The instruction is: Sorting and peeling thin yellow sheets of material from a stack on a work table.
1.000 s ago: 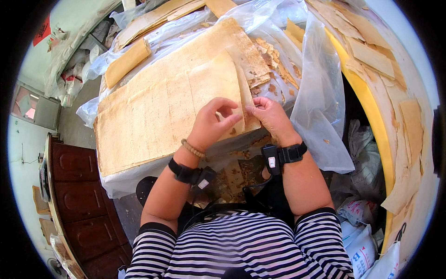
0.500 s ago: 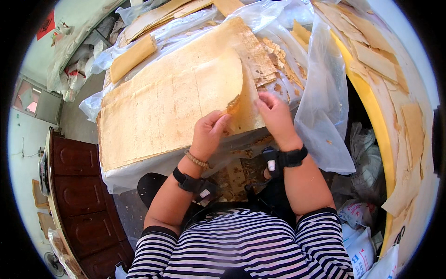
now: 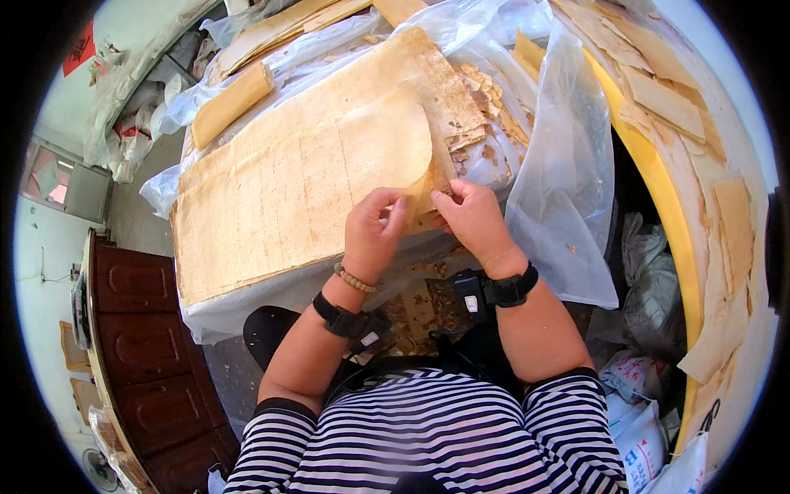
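Observation:
A stack of large, thin tan sheets (image 3: 271, 181), papery and mottled, lies at a slant on a plastic-covered surface in front of me. The top sheet's right edge (image 3: 421, 152) is lifted and curls up off the layer below. My left hand (image 3: 374, 230) pinches the near part of this lifted edge between thumb and fingers. Just to its right, my right hand (image 3: 479, 224) grips the dark, ragged corner with thumb and forefinger. A small gap separates the two hands. The undersides of my fingertips are partly hidden.
Clear plastic sheeting (image 3: 564, 214) drapes over the right side. Broken brown flakes (image 3: 494, 99) lie beyond the stack, and a folded tan piece (image 3: 233, 105) at its far left. A yellow-edged board (image 3: 650, 156) with more sheets curves along the right. A dark wooden cabinet (image 3: 148, 329) stands left.
My right hand has moved left and down, closer to my left hand, and now holds the curled corner. The sheet's lifted edge has shifted slightly right.

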Motion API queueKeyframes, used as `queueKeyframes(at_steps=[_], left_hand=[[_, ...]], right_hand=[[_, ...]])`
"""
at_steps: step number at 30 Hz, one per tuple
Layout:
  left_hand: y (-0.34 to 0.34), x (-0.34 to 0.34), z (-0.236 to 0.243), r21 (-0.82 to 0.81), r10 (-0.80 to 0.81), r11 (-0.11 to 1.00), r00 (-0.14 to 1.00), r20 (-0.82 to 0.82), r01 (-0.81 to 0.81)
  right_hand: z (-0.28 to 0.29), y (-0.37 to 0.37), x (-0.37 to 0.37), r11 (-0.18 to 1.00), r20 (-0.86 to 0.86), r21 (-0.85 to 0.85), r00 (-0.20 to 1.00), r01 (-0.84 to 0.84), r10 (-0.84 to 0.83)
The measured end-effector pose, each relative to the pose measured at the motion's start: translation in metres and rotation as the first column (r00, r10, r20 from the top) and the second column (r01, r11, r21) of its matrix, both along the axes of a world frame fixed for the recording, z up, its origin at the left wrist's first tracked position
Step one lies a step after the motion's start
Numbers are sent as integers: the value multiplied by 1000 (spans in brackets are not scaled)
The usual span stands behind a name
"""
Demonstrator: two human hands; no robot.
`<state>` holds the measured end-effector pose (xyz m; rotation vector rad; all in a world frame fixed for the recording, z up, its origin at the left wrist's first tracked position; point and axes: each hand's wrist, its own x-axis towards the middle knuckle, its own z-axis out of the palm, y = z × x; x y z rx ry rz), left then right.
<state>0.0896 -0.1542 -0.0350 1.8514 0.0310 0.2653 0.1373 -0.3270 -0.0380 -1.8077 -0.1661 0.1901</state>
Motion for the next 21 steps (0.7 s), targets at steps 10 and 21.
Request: queueKeyframes(at_steps=[10,21], left_hand=[[-11,1,-2,750,-199,648,923,330,-129],[-10,3,-6,716,-180,690,933,311,-105]], right_hand=[[-1,-6,15,988,-177,125,982,88,-65],[19,-14,10,998,181,57,983,31,-41]])
